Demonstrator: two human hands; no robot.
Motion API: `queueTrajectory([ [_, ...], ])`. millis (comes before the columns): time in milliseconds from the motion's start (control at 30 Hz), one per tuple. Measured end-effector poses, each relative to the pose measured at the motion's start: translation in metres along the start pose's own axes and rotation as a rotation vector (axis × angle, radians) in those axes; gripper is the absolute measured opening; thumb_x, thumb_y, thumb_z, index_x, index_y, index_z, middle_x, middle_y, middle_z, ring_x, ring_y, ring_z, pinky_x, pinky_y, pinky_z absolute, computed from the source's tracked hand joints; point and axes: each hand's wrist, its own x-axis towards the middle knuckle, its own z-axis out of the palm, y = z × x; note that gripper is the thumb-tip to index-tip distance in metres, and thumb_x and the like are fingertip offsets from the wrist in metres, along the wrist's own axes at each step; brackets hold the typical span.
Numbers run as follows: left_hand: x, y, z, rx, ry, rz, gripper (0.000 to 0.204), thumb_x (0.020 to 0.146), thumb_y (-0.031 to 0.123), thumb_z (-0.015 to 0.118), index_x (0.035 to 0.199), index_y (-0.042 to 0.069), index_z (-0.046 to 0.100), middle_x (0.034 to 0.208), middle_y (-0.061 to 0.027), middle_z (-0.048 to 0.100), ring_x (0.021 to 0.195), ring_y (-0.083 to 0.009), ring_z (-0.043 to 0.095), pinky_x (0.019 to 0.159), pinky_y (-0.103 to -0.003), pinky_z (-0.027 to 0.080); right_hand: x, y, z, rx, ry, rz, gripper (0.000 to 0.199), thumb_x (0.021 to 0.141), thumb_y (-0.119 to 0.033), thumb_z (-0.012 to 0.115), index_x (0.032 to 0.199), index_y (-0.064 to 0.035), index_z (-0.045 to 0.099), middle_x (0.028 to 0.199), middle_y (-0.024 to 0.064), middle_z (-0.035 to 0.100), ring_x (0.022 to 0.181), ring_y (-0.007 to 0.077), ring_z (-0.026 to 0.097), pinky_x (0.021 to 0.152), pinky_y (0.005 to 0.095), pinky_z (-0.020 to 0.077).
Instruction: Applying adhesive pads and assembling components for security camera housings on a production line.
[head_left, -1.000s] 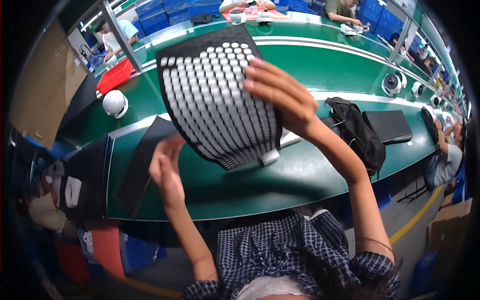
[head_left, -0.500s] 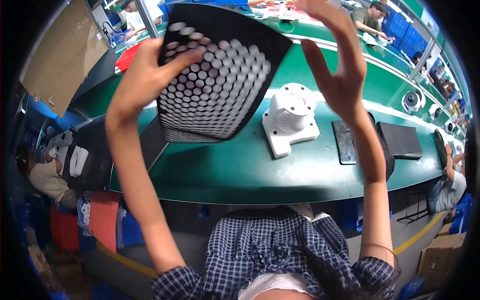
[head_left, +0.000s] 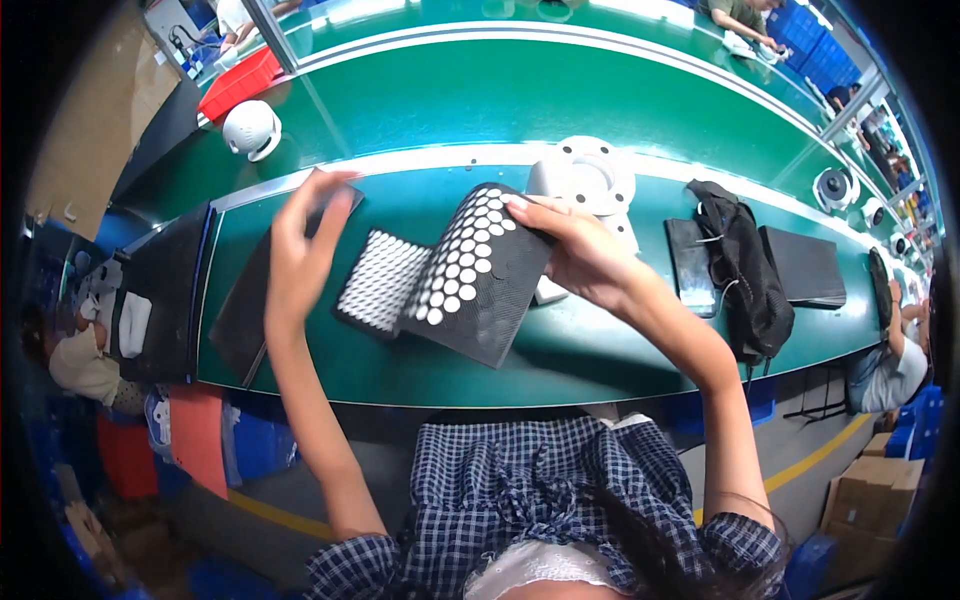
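Observation:
My right hand (head_left: 590,255) grips the upper right corner of a black sheet (head_left: 490,310) covered with rows of white round pads, thumb on top. The sheet is bent: its middle curls up and its left part slopes down toward the table. My left hand (head_left: 305,250), slightly blurred, is raised to the left of the sheet with thumb and fingers apart and nothing in it. Below it lies a plain dark flat piece (head_left: 240,305). Behind my right hand stands a white moulded housing (head_left: 585,180) with a round flange, partly hidden by the hand and sheet.
Right of the housing lie a dark phone (head_left: 690,270), a black mesh bag (head_left: 745,275) and a stack of black sheets (head_left: 803,265). A white ball-shaped part (head_left: 252,130) and a red bin (head_left: 240,82) are at the far left. Co-workers sit around.
The dotted sheet has come down toward the table and passed from my left hand to my right. My left hand has let go and is lower. The white ball-shaped part now shows.

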Motion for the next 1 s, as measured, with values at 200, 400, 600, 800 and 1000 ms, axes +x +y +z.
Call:
queueTrajectory([
  [200, -0.133, 0.026, 0.032, -0.272, 0.146, -0.182, 0.128, 0.048, 0.078, 0.069, 0.135, -0.007, 0.030, 0.133, -0.0202, 0.041, 0.123, -0.0302, 0.042, 0.105, -0.041, 0.029, -0.030, 0.022, 0.046, 0.200, -0.157, -0.150, 0.037, 0.092, -0.008, 0.054, 0.126, -0.0003, 0.042, 0.112, 0.0072, 0.060, 0.101, 0.0121, 0.057, 0.089, 0.0268, 0.0449],
  [400, -0.106, 0.053, 0.044, -0.269, 0.397, -0.085, 0.112, 0.054, 0.054, 0.078, 0.134, -0.002, 0.024, 0.126, -0.0165, 0.041, 0.112, -0.0277, 0.047, 0.096, -0.039, 0.038, -0.028, 0.021, 0.050, -0.225, -0.267, -0.387, 0.048, 0.093, -0.008, 0.053, 0.134, 0.0031, 0.031, 0.121, 0.0088, 0.052, 0.113, 0.0128, 0.049, 0.096, 0.0266, 0.0408],
  [600, -0.117, 0.014, 0.028, -0.340, 0.527, -0.201, 0.069, 0.072, 0.004, 0.074, 0.130, -0.006, 0.037, 0.124, -0.0124, 0.047, 0.109, -0.0199, 0.050, 0.097, -0.032, 0.039, -0.017, -0.043, 0.021, -1.134, -0.255, -0.379, 0.029, 0.091, -0.027, 0.056, 0.090, 0.0005, 0.066, 0.061, 0.0098, 0.060, 0.055, 0.0164, 0.057, 0.053, 0.0296, 0.0445],
  [800, -0.059, 0.014, 0.024, -0.471, 0.160, -0.328, 0.039, 0.079, -0.003, 0.068, 0.114, -0.007, 0.053, 0.104, -0.0089, 0.059, 0.096, -0.0130, 0.055, 0.086, -0.025, 0.043, 0.025, -0.117, -0.069, -1.780, -0.114, -0.137, 0.049, 0.081, -0.047, 0.062, 0.104, -0.0034, 0.058, 0.099, 0.0150, 0.062, 0.090, 0.0262, 0.060, 0.077, 0.0361, 0.0472],
  [1000, -0.022, 0.009, 0.006, -0.516, 0.179, -0.331, 0.033, 0.080, 0.004, 0.070, 0.108, -0.004, 0.056, 0.102, -0.0071, 0.061, 0.093, -0.0117, 0.056, 0.086, -0.025, 0.041, 0.038, -0.136, -0.052, -1.474, -0.624, 0.057, 0.024, 0.078, -0.017, 0.071, 0.079, -0.0011, 0.053, 0.068, -0.0022, 0.046, 0.065, 0.0100, 0.040, 0.059, 0.0271, 0.0352],
])
